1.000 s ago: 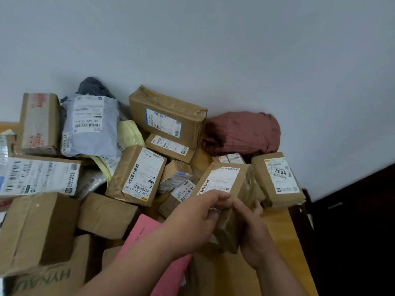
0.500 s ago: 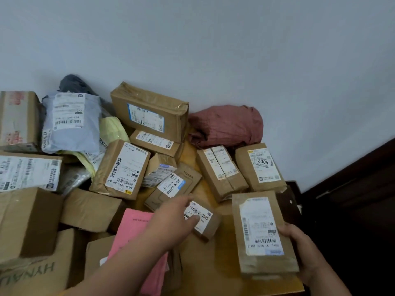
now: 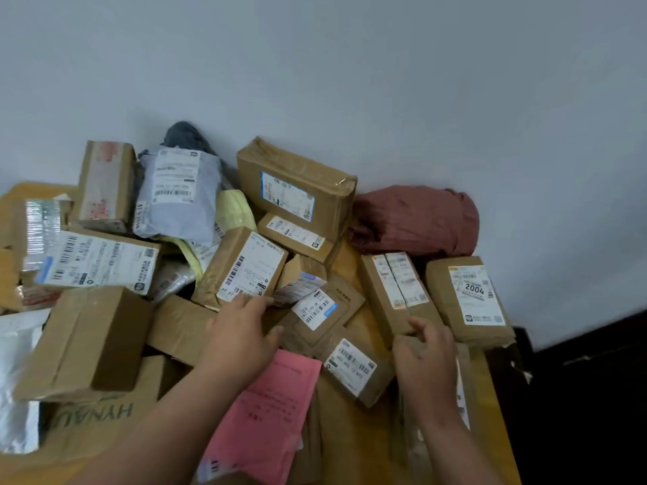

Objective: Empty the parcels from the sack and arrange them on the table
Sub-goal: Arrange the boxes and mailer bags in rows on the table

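Cardboard parcels are piling up all over a wooden table [image 3: 488,397] against the grey wall.

Counting what's clear: roughly a dozen brown boxes, one pink envelope [image 3: 269,411] at lower centre, one grey poly bag [image 3: 178,194] and one yellow bag [image 3: 232,211] at upper left, one maroon bundle [image 3: 416,218] at centre right. Left hand [image 3: 241,339] is reaching in at centre, fingers loosely spread and gripping nothing, fingertips touching the bottom edge of a labelled box [image 3: 245,267]. Right hand [image 3: 425,358] is resting on a flat parcel [image 3: 462,390] at lower right, fingers relaxed, tips reaching the near end of a double-labelled box [image 3: 395,288], just left of the box marked 2004 [image 3: 472,299].
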`<state>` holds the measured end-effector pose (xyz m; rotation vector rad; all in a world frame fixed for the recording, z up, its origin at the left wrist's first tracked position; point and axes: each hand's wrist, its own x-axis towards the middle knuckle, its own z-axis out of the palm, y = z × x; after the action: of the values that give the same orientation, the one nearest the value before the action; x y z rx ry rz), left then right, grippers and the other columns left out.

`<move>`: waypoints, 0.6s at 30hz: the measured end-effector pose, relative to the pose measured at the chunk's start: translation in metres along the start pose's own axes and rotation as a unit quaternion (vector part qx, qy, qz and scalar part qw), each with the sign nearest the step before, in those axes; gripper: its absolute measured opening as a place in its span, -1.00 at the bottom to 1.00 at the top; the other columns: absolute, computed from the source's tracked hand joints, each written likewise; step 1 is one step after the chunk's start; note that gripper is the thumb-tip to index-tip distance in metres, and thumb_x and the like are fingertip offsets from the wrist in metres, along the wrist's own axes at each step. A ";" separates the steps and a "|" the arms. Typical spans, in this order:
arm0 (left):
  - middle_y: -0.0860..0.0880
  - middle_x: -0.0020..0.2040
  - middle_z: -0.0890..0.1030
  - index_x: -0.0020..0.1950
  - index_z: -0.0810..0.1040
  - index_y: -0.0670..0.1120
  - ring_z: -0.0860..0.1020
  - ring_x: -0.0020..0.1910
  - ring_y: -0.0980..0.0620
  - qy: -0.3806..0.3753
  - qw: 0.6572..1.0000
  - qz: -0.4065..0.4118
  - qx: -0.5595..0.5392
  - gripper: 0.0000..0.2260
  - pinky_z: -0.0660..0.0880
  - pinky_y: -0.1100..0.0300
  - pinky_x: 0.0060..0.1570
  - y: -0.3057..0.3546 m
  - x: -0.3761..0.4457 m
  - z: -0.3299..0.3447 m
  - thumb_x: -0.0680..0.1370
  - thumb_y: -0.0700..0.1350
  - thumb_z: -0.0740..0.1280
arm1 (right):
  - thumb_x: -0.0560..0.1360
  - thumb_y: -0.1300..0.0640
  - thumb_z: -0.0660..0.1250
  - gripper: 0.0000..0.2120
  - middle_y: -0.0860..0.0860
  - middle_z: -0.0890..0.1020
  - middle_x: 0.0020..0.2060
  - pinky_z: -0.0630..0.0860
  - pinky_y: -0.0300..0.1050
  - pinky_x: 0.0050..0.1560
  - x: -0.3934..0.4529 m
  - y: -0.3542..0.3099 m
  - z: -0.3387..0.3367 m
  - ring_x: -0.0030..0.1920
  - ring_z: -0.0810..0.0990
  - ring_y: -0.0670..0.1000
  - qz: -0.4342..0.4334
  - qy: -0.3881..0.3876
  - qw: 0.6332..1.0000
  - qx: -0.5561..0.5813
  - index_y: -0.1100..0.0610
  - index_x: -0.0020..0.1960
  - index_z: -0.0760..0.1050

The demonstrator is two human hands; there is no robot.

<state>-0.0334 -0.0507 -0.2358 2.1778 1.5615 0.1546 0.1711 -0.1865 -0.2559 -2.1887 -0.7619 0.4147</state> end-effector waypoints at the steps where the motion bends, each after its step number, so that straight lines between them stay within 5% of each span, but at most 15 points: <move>1: 0.01 0.28 0.46 0.38 0.44 0.06 0.43 0.26 0.00 0.017 1.000 -0.004 -0.013 -0.55 0.40 0.00 0.26 -0.006 0.002 -0.004 0.50 0.07 0.38 | 0.51 0.16 0.34 -0.73 -0.07 0.49 0.08 0.51 -0.05 0.10 -0.002 -0.016 0.016 0.11 0.49 -0.04 0.001 -0.069 0.997 0.028 0.01 0.20 0.48; 7: -0.09 0.20 0.47 0.34 0.41 -0.09 0.47 0.22 -0.10 0.019 0.986 -0.082 -0.141 -0.44 0.47 -0.04 0.21 -0.040 0.041 -0.033 0.39 0.05 0.43 | 0.53 0.03 0.33 -0.78 -0.12 0.50 -0.04 0.43 -0.20 -0.08 -0.002 -0.109 0.110 -0.07 0.49 -0.13 0.057 -0.310 0.948 0.042 -0.02 0.14 0.41; 9: -0.08 0.16 0.52 0.27 0.44 -0.10 0.52 0.16 -0.09 -0.010 0.976 -0.116 -0.182 -0.48 0.50 -0.01 0.16 -0.048 0.054 -0.038 0.37 0.06 0.41 | 0.39 -0.08 0.39 -0.58 -0.06 0.57 0.00 0.51 -0.09 0.01 0.000 -0.124 0.132 -0.02 0.55 -0.04 0.132 -0.340 0.928 0.080 0.07 0.17 0.45; 11: -0.08 0.18 0.54 0.30 0.42 -0.08 0.53 0.14 -0.09 -0.058 0.971 -0.133 -0.192 -0.48 0.50 0.02 0.16 -0.056 0.062 -0.039 0.38 0.06 0.39 | 0.20 -0.15 0.42 -0.36 0.01 0.63 0.04 0.55 0.05 0.13 0.004 -0.128 0.152 0.04 0.60 0.05 0.212 -0.341 0.904 0.148 0.07 0.23 0.51; 14: -0.08 0.26 0.53 0.40 0.37 -0.03 0.53 0.19 -0.09 -0.108 0.964 -0.137 -0.200 -0.43 0.49 0.00 0.20 -0.064 0.067 -0.037 0.42 0.09 0.38 | 0.33 -0.09 0.45 -0.58 -0.01 0.56 0.03 0.48 0.02 0.17 0.000 -0.135 0.163 0.09 0.52 0.07 0.289 -0.321 0.870 0.239 0.05 0.11 0.48; 16: -0.05 0.29 0.50 0.41 0.34 0.06 0.50 0.22 -0.09 -0.087 0.966 -0.125 -0.208 -0.35 0.48 -0.03 0.22 -0.067 0.068 -0.038 0.34 0.19 0.36 | 0.46 -0.01 0.40 -0.74 0.02 0.59 -0.04 0.48 -0.05 0.02 -0.001 -0.132 0.169 0.00 0.54 0.07 0.308 -0.293 0.862 0.276 0.07 0.07 0.48; 18: 0.00 0.29 0.47 0.32 0.35 0.17 0.50 0.20 -0.08 -0.071 0.969 -0.098 -0.216 -0.38 0.49 -0.07 0.20 -0.070 0.069 -0.041 0.27 0.25 0.33 | 0.44 0.01 0.42 -0.68 0.08 0.68 -0.06 0.53 -0.09 -0.25 -0.006 -0.137 0.167 -0.11 0.64 0.08 0.301 -0.276 0.856 0.316 0.11 0.14 0.56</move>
<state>-0.0838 0.0432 -0.2400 1.6557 1.4872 0.2443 0.0287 -0.0247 -0.2612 -1.6154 -0.1269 1.4378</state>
